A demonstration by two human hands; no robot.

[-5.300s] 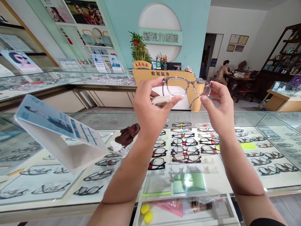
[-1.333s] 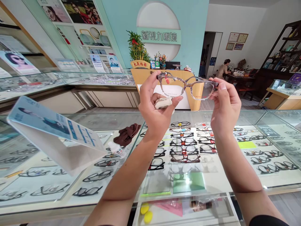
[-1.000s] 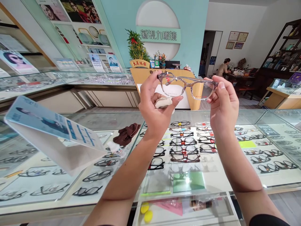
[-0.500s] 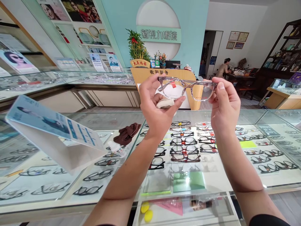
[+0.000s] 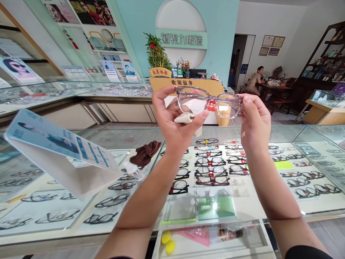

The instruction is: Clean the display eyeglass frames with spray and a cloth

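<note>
A pair of clear-framed eyeglasses (image 5: 212,98) is held up above the glass counter, with a red tag at its bridge. My left hand (image 5: 176,120) is closed on the left end of the frame and also has a folded pale cloth (image 5: 184,118) tucked in its palm. At the other end, my right hand (image 5: 254,120) pinches the frame near the hinge between thumb and fingers. Below, rows of dark eyeglasses (image 5: 211,171) lie in the display case.
A tented blue card (image 5: 61,140) stands on the counter at left. Beside it are a brown cloth (image 5: 145,153) and a small white bottle (image 5: 134,170). Farther back are a wooden service desk (image 5: 159,84) and a person (image 5: 254,82) seated at a table.
Both hands have shifted slightly left with the eyeglasses, which have turned so the red tag now shows at the bridge. The seated person's head has lifted a little.
</note>
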